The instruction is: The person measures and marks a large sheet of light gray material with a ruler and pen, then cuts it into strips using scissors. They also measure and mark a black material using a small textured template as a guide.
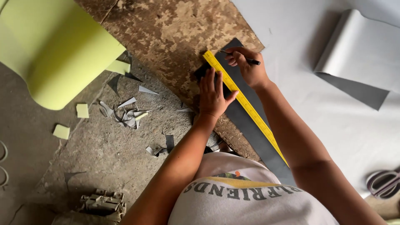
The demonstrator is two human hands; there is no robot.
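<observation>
Two hands at work: left hand flat, fingers spread, pinning yellow ruler onto dark strip; right hand at 1 o'clock of it, pinching pen at ruler's edge. Marking step under way, judged. Next stroke demands ruler held steady.

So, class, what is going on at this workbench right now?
A person presses the left hand flat on a yellow ruler lying along a dark grey strip on a worn board. The right hand holds a pen near the ruler's far end. Grey offcuts lie to the left; scissors lie to the right.
</observation>
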